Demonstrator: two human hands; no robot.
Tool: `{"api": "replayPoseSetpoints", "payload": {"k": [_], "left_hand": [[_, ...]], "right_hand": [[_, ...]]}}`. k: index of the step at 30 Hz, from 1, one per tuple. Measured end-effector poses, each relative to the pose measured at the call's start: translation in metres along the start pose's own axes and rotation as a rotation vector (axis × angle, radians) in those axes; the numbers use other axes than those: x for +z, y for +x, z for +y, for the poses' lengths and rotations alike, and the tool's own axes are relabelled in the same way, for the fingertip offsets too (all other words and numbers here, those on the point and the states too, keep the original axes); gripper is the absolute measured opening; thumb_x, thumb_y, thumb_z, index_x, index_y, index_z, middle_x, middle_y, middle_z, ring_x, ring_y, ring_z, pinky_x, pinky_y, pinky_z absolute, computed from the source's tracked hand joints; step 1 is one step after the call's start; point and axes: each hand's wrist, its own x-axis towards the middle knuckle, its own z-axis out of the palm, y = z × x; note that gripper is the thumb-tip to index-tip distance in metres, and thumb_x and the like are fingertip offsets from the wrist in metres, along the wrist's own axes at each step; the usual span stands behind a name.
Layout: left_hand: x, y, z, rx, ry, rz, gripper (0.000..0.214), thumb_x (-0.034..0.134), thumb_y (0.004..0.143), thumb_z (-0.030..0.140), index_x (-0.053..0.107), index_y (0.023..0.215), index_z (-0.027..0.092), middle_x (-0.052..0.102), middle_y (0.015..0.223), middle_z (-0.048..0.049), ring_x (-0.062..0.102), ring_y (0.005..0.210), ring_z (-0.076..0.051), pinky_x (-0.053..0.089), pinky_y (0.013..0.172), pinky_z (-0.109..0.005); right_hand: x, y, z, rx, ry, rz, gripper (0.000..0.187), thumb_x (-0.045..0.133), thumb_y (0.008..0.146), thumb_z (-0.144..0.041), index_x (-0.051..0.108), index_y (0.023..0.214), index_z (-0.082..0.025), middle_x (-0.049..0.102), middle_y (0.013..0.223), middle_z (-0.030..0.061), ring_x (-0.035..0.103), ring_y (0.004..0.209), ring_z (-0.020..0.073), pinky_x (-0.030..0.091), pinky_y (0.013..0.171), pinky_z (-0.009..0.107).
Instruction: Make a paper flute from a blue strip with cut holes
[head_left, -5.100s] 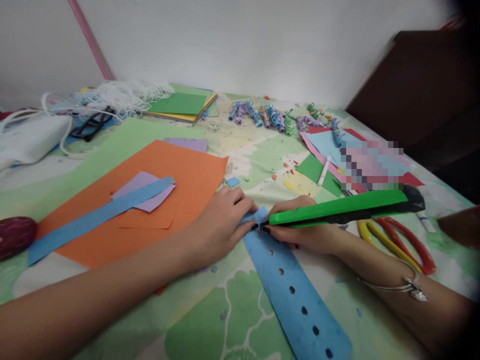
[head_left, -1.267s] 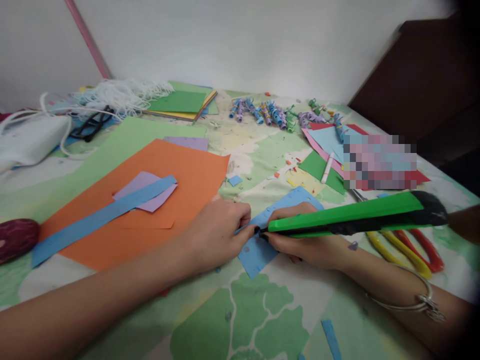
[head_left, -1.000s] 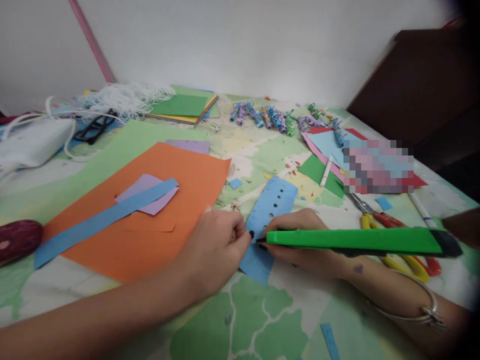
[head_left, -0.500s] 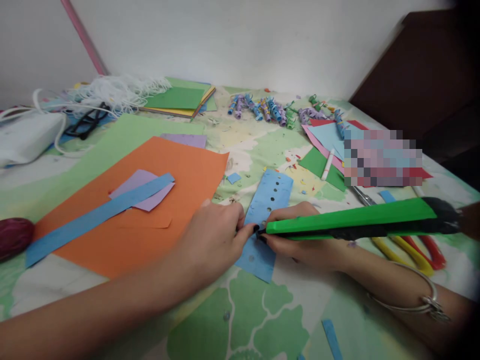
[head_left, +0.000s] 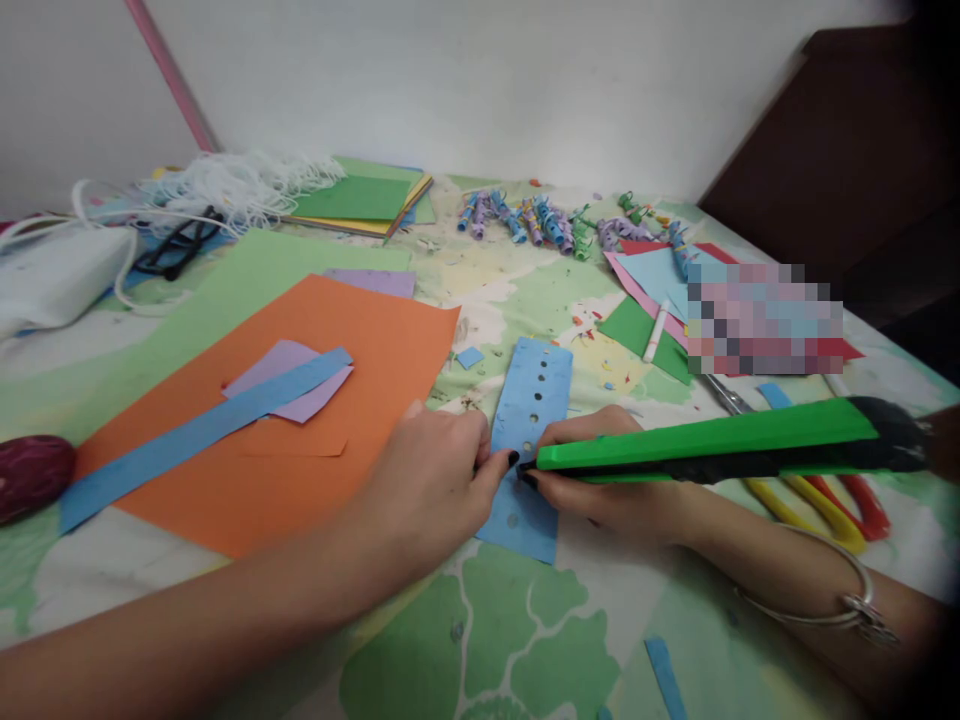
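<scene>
A blue paper strip (head_left: 533, 380) with a row of round holes down its middle lies on the tablecloth in front of me. My left hand (head_left: 450, 465) grips its left edge, fingers curled and thumb pressed on the paper. From the other side, my right hand (head_left: 607, 490) is closed around the front end of a green box cutter (head_left: 712, 440), with the tip down at the strip beside my left thumb. The blade tip itself is hidden by my fingers.
Orange paper (head_left: 375, 340) with a purple piece (head_left: 322, 392) and a long blue strip (head_left: 217, 430) lies left. Yellow-red handled scissors (head_left: 814, 505) sit behind my right wrist. Farther back are curled paper rolls (head_left: 551, 222), white string (head_left: 240, 190) and a white marker (head_left: 655, 332).
The blue strip has turned slightly, its far end swinging left and its near end right. Both hands have stayed almost in place, still holding the strip and the box cutter.
</scene>
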Motion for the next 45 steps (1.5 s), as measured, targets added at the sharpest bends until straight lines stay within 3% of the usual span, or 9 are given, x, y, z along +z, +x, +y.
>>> {"api": "replayPoseSetpoints", "payload": {"k": [20, 32, 41, 45], "left_hand": [[0.0001, -0.0054, 0.0006, 0.006, -0.056, 0.045, 0.028, 0.045, 0.081, 0.028, 0.041, 0.054, 0.018, 0.05, 0.055, 0.0013, 0.042, 0.057, -0.014, 0.03, 0.066, -0.034], [0.002, -0.0057, -0.0003, 0.03, -0.042, 0.086, 0.032, 0.047, 0.079, 0.028, 0.038, 0.049, 0.019, 0.047, 0.049, 0.0016, 0.041, 0.052, -0.013, 0.034, 0.068, -0.035], [0.0021, -0.0048, -0.0012, 0.038, -0.041, 0.085, 0.034, 0.047, 0.079, 0.028, 0.037, 0.048, 0.018, 0.045, 0.048, 0.0018, 0.04, 0.05, -0.013, 0.033, 0.067, -0.035], [0.0019, -0.0051, -0.0013, 0.04, -0.019, 0.086, 0.034, 0.046, 0.079, 0.028, 0.038, 0.048, 0.018, 0.046, 0.048, 0.0015, 0.039, 0.05, -0.013, 0.032, 0.065, -0.034]], "right_hand": [[-0.003, -0.0049, 0.0019, 0.068, 0.179, -0.05, 0.013, 0.054, 0.076, -0.019, 0.063, 0.069, -0.013, 0.048, 0.047, -0.0044, 0.043, 0.045, 0.0062, 0.032, 0.044, 0.017], [0.0013, -0.0059, -0.0006, 0.059, 0.063, 0.03, 0.018, 0.052, 0.074, -0.024, 0.063, 0.066, -0.013, 0.055, 0.053, -0.0011, 0.041, 0.049, 0.0078, 0.032, 0.047, 0.02], [0.0014, -0.0074, 0.0012, 0.076, 0.081, 0.001, 0.02, 0.051, 0.076, -0.025, 0.066, 0.073, -0.013, 0.057, 0.057, 0.0004, 0.043, 0.052, 0.0092, 0.033, 0.049, 0.021], [0.0022, -0.0049, -0.0035, 0.086, 0.037, 0.031, 0.018, 0.051, 0.072, -0.023, 0.065, 0.067, -0.013, 0.056, 0.054, 0.0006, 0.043, 0.05, 0.0089, 0.032, 0.047, 0.021]]}}
